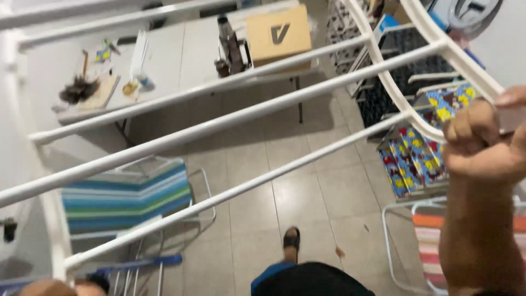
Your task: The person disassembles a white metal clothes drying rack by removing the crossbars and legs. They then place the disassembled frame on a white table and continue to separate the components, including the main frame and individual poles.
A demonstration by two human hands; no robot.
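Now, right hand (482, 143): clenched on drying rack (230, 112) frame, far right.
Left hand (46, 288): near left, fingers unclear.
Tip: keep rack level.

We are wearing dark shorts (307, 280) with a blue edge and a black sandal (291, 240); our right forearm (479, 230) is showing bare, unsleeved.

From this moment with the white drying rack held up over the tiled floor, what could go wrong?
1. The right hand grips the white metal drying rack only at one curved end rail; the left hand barely shows at the far corner, so the rack might tilt or slip.
2. The striped folding chair and grey folding table stand below; a swinging rack could strike them.
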